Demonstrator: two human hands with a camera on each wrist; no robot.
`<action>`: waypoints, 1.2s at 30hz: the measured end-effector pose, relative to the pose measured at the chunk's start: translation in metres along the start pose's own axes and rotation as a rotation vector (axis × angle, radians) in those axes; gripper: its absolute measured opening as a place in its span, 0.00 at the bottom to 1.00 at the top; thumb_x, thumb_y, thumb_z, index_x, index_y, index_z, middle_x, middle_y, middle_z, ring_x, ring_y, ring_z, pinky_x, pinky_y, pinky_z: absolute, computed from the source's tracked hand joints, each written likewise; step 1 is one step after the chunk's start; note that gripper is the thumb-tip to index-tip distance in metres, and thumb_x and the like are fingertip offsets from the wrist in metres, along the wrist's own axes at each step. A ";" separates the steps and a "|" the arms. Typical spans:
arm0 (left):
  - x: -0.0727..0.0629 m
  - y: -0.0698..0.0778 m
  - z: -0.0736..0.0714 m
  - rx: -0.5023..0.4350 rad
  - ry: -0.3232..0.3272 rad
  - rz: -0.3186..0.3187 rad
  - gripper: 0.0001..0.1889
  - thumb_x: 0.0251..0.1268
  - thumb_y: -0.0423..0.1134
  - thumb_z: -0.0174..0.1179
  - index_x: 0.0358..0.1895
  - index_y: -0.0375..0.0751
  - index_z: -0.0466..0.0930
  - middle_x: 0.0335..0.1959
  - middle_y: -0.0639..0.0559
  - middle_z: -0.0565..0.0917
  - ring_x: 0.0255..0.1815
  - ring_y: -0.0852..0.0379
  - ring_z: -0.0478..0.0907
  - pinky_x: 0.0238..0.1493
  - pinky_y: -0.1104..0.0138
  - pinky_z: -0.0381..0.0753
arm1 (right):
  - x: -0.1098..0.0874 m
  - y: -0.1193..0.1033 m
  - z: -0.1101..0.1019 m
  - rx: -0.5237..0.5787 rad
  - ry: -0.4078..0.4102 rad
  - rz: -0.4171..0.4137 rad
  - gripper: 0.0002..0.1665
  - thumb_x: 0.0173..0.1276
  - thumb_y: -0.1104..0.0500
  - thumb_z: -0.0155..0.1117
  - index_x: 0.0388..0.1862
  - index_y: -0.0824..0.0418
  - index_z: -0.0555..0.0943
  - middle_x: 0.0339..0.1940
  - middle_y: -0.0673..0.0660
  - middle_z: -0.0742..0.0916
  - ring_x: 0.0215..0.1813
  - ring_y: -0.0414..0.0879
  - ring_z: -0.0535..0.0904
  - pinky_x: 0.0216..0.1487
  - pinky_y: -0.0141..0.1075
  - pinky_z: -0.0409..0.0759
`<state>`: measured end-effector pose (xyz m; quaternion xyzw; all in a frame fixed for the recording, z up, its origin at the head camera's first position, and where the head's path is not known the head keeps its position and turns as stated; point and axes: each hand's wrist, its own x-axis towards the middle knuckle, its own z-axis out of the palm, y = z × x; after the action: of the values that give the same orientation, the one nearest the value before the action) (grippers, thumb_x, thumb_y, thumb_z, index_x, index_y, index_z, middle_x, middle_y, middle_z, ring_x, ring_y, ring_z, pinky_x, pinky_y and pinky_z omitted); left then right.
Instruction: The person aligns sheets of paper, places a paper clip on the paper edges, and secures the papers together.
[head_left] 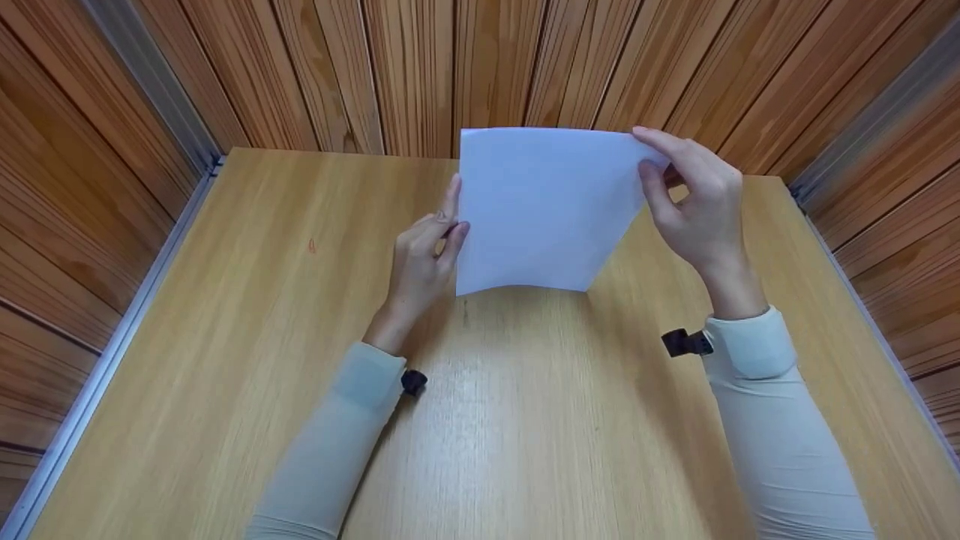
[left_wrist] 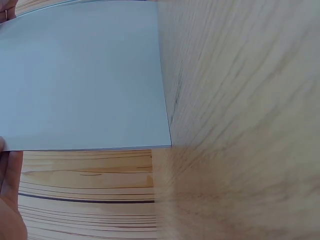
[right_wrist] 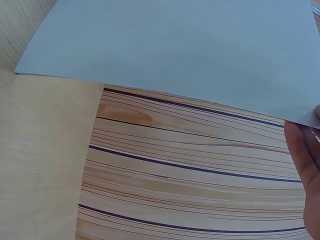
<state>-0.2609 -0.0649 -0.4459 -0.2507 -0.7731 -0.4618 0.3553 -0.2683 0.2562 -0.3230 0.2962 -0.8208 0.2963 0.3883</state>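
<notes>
White paper (head_left: pixel 547 210), seemingly one piece though its layers are hard to count, is held above the desk (head_left: pixel 225 360) at the upper middle of the frame. Its face turns toward the head camera, top edge running left to right; foreshortening leaves the long axis unclear. Of two hands, the left hand (head_left: pixel 421 259) pinches the left edge, the right hand (head_left: pixel 701 202) the upper right corner, some fingers hidden behind. Two pale sleeves (head_left: pixel 787 442) are cut off at the bottom.
</notes>
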 end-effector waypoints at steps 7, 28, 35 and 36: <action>0.001 -0.001 0.000 -0.001 0.001 0.001 0.27 0.78 0.34 0.63 0.75 0.30 0.71 0.35 0.45 0.87 0.25 0.55 0.67 0.30 0.70 0.70 | -0.005 0.000 0.007 0.049 0.064 0.088 0.20 0.73 0.70 0.68 0.61 0.61 0.86 0.54 0.58 0.92 0.39 0.52 0.88 0.48 0.19 0.79; 0.001 -0.001 -0.001 0.028 0.003 0.009 0.27 0.78 0.33 0.63 0.75 0.29 0.70 0.37 0.44 0.90 0.35 0.53 0.85 0.46 0.66 0.88 | -0.016 -0.004 0.021 0.177 0.211 0.224 0.20 0.75 0.65 0.65 0.64 0.64 0.81 0.44 0.60 0.89 0.38 0.37 0.81 0.45 0.26 0.83; 0.000 0.000 -0.001 0.009 -0.011 -0.014 0.28 0.79 0.34 0.62 0.77 0.31 0.69 0.36 0.45 0.88 0.32 0.53 0.82 0.44 0.68 0.87 | -0.022 -0.004 0.030 0.242 0.286 0.264 0.20 0.76 0.66 0.64 0.65 0.65 0.79 0.44 0.59 0.88 0.40 0.41 0.84 0.46 0.29 0.85; 0.000 0.000 0.000 0.009 -0.009 -0.014 0.28 0.79 0.34 0.63 0.76 0.31 0.70 0.36 0.45 0.88 0.33 0.53 0.82 0.44 0.68 0.87 | -0.023 -0.004 0.030 0.252 0.295 0.271 0.20 0.76 0.66 0.64 0.65 0.65 0.79 0.44 0.58 0.89 0.41 0.41 0.84 0.46 0.29 0.85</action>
<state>-0.2603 -0.0652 -0.4458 -0.2457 -0.7785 -0.4598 0.3495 -0.2672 0.2374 -0.3561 0.1831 -0.7439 0.4860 0.4206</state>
